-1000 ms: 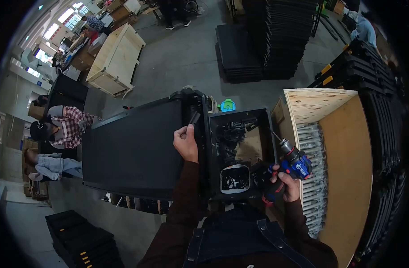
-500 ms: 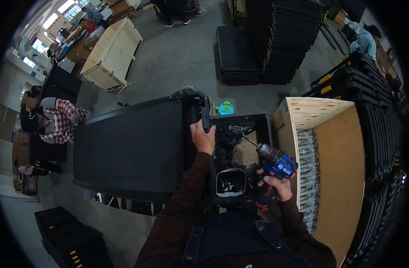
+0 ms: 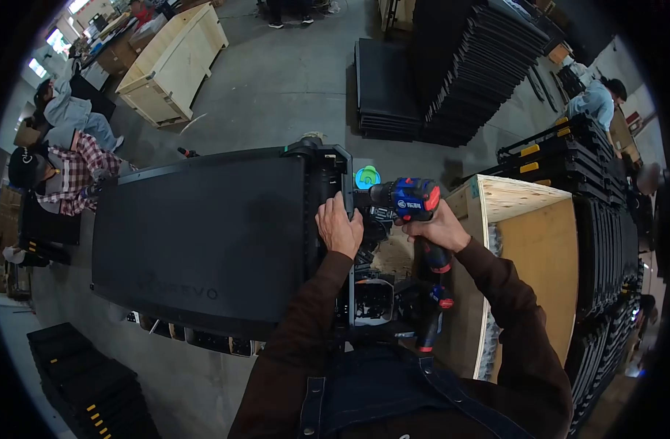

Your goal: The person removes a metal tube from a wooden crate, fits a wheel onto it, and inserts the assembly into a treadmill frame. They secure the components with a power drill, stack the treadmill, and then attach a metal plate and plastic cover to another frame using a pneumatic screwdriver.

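A cordless drill [image 3: 414, 197], blue and black with red trim, is gripped in my right hand [image 3: 443, 228]. It lies level, its chuck pointing left at the metal end frame [image 3: 347, 167] of a long black machine with a flat deck [image 3: 203, 227]. My left hand [image 3: 339, 228] grips this frame just below the drill's tip, thumb on the right side and fingers over the top. The bit's tip and any screw are hidden there. A second red-and-black power tool [image 3: 431, 314] rests lower down, near a white-rimmed container [image 3: 374, 301] of small dark parts.
An open wooden crate [image 3: 529, 197] of wrapped parts stands at my right. A green-lidded cup [image 3: 367, 177] sits beyond the frame. A person in a plaid shirt [image 3: 75, 172] is at the machine's left end. Stacked black panels [image 3: 467, 80] stand ahead.
My right hand has raised the drill and swung it left to the end frame. The second power tool has come into view below. My left hand stays on the frame, its fingers closer together.
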### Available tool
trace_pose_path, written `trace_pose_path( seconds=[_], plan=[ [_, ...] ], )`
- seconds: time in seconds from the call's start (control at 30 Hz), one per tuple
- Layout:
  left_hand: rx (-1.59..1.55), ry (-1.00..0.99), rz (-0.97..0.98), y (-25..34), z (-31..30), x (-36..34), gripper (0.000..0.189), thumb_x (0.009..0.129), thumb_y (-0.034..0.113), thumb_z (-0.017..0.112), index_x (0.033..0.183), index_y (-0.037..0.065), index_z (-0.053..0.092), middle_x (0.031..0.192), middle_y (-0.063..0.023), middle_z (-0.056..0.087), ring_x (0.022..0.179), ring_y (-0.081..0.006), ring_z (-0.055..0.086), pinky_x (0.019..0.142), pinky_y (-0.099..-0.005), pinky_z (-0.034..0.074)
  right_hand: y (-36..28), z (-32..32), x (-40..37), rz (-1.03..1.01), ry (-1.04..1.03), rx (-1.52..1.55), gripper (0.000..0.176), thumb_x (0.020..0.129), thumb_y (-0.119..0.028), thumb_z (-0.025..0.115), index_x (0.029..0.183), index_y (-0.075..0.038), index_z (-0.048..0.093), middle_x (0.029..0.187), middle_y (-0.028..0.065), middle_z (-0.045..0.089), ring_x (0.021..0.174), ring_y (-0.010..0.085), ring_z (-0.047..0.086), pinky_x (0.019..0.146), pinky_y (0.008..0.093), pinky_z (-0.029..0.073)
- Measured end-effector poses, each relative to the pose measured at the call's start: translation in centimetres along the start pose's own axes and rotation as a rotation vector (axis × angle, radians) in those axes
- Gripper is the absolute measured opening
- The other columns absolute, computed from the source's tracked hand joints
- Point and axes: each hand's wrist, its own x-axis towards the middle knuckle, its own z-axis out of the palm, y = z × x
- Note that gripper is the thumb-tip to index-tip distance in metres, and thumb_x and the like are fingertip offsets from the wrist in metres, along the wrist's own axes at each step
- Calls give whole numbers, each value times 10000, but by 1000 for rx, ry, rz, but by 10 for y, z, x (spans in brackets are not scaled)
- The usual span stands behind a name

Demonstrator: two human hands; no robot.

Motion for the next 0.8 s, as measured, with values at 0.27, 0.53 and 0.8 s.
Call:
trace_pose_path(
  seconds=[0.27,0.53,0.8],
  plan=[
    [-25,-30,-40,0,-2,-1,521,787,172,734,1262,12,590,1078,-130,601,1074,-332,550,921,-446,432,-12,1,19,81,-29,-168,380,813,76,703,1171,-3,600,926,82,703,716,131,659,631,295,590],
    [-49,-23,-75,2,-2,-1,509,786,152,732,1257,21,591,1067,-131,604,1068,-340,554,914,-452,439,-87,14,51,152,-106,-721,106,766,-67,725,811,6,663,645,51,654,531,130,638,497,283,516],
    [-140,9,-95,2,3,-1,513,765,125,734,1247,16,594,1062,-142,605,1051,-355,564,889,-474,446,-133,38,88,347,-199,-986,311,723,-48,745,999,11,614,731,75,676,538,161,649,509,300,548]
  ],
)
